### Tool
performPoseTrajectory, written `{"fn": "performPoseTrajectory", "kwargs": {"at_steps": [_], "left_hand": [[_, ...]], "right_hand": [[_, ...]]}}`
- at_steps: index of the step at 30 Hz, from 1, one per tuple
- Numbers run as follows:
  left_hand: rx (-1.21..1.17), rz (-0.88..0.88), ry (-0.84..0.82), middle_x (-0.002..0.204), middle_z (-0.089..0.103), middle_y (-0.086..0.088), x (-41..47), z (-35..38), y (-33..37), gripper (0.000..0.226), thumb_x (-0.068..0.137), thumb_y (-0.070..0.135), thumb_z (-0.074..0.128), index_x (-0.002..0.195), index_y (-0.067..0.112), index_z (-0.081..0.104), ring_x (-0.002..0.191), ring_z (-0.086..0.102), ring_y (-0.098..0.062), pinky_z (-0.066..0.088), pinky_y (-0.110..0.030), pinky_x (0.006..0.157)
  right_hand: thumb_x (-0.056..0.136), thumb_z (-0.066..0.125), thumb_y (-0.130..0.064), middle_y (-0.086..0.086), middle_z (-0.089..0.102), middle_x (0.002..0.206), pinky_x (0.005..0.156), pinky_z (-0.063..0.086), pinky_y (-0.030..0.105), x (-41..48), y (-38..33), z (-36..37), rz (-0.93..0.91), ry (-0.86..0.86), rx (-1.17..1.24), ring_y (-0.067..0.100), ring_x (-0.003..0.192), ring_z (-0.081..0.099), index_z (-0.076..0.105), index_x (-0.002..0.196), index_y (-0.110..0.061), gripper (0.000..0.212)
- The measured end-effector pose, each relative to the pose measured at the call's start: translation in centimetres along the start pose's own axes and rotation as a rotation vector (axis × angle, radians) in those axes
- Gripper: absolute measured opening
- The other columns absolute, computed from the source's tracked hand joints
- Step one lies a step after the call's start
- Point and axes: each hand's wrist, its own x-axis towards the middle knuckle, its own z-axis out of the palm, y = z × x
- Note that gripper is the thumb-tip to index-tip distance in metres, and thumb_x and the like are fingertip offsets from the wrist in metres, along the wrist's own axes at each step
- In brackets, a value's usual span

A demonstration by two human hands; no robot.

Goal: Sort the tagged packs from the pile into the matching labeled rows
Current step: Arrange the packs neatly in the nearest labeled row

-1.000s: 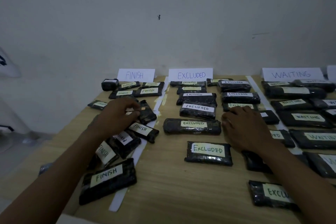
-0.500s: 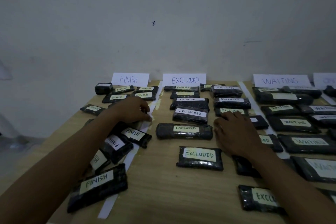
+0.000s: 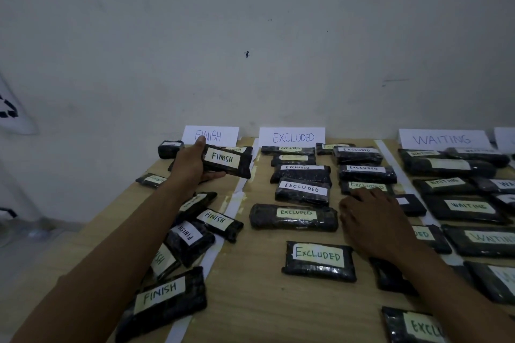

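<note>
left hand has a finish pack up at the far end of the finish row, right in front of the finish sign. the thumb runs along the near edge and the fingers hook over the far edge, so it's gripped across its short side. the long axis goes left to right with the right end dipping a bit, and the tag faces up and reads the right way round. can't tell if it's touching the packs under it or sitting just above them.

right hand is palm down on the tabletop in the excluded row, fingers straight and spread, holding nothing. the tips touch a pack tagged excluded.

stuff that's hard to see:
- the dark pack under the right wrist shows no tag.
- the bottom-right pack only shows "exclu" before the arm covers it.
- the small pack at the far left has a tag too tiny to read.
- the left arm covers part of the other finish packs, which lie at mixed angles.

readable signs along the wall are the excluded sign and the waiting sign, plus a fourth sign cut off at the right edge. white strips split the rows.
</note>
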Motion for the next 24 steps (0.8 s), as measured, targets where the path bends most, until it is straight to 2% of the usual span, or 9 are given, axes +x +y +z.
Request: {"fn": "performPoseTrajectory", "kwargs": {"at_steps": [6,9,10,12,14,15,17,20,24], "left_hand": [[0.061,0.035,0.049,0.087,0.068,-0.01,0.7,0.2,-0.1,0.027,0.099,0.034,0.048,0.106,0.011,0.059,0.072,0.068,-0.024,0.053,-0.029,0.046],[0.105,-0.005,0.064,0.086,0.066,-0.011,1.5,0.5,-0.3,0.022,0.098,0.03,0.05,0.092,0.009,0.057,0.074,0.067,-0.026,0.058,-0.036,0.049],[0.162,-0.007,0.06,0.09,0.066,-0.013,1.9,0.6,-0.6,0.025,0.099,0.03,0.05,0.093,0.007,0.057,0.076,0.066,-0.026,0.059,-0.038,0.052],[0.551,0.099,0.046,0.1,0.066,-0.016,3.1,0.4,-1.5,0.033,0.098,0.037,0.048,0.103,0.006,0.058,0.08,0.065,-0.026,0.057,-0.036,0.056],[1.005,0.285,0.049,0.109,0.065,-0.012,3.8,-0.1,-2.5,0.037,0.096,0.043,0.048,0.113,0.011,0.06,0.092,0.061,-0.026,0.049,-0.032,0.07],[1.107,0.367,0.062,0.113,0.063,-0.01,4.0,-0.3,-2.7,0.037,0.095,0.042,0.049,0.116,0.014,0.061,0.099,0.059,-0.027,0.047,-0.033,0.076],[1.146,0.462,0.122,0.116,0.061,-0.007,3.9,-0.9,-2.6,0.031,0.094,0.034,0.049,0.114,0.016,0.064,0.104,0.057,-0.027,0.046,-0.036,0.08],[1.175,0.356,0.153,0.118,0.063,-0.007,4.8,-3.3,-1.9,0.027,0.09,0.023,0.051,0.113,0.018,0.065,0.102,0.059,-0.026,0.05,-0.039,0.086],[1.299,0.092,-0.095,0.123,0.061,-0.006,5.9,-7.0,-1.6,0.047,0.081,0.04,0.069,0.122,0.022,0.058,0.102,0.057,-0.022,0.047,-0.034,0.088]], "right_hand": [[0.096,0.035,-0.042,-0.005,0.051,0.128,0.096,0.034,0.035,0.0,0.1,0.2,-0.002,0.006,0.006,0.018,0.116,0.044,0.058,0.117,-0.029,0.034],[0.095,0.036,-0.043,-0.004,0.054,0.124,0.094,0.035,0.035,0.0,0.1,0.3,-0.005,0.021,-0.005,0.018,0.114,0.046,0.059,0.114,-0.029,0.033],[0.095,0.037,-0.043,-0.004,0.054,0.123,0.094,0.036,0.035,0.0,0.1,0.3,-0.006,0.022,-0.005,0.019,0.113,0.046,0.06,0.114,-0.029,0.033],[0.094,0.039,-0.043,-0.003,0.055,0.122,0.094,0.036,0.035,0.0,0.1,0.2,-0.004,0.029,0.004,0.019,0.113,0.047,0.061,0.113,-0.028,0.033],[0.094,0.039,-0.044,-0.004,0.055,0.121,0.093,0.036,0.035,0.0,0.2,0.3,-0.002,0.031,0.002,0.019,0.112,0.046,0.06,0.113,-0.028,0.033],[0.094,0.039,-0.044,-0.004,0.054,0.121,0.092,0.036,0.035,0.1,0.2,0.4,-0.001,0.033,0.004,0.018,0.112,0.046,0.06,0.112,-0.028,0.032],[0.093,0.04,-0.044,-0.004,0.056,0.119,0.091,0.037,0.035,0.1,0.3,0.5,-0.002,0.04,0.005,0.019,0.11,0.047,0.061,0.109,-0.028,0.031],[0.092,0.043,-0.043,-0.002,0.058,0.116,0.089,0.039,0.036,0.1,0.3,0.7,-0.011,0.053,-0.012,0.02,0.107,0.05,0.064,0.106,-0.026,0.03],[0.093,0.04,-0.044,-0.003,0.056,0.12,0.092,0.037,0.036,0.2,0.2,0.7,-0.003,0.035,-0.018,0.02,0.111,0.048,0.061,0.111,-0.028,0.033]]}}
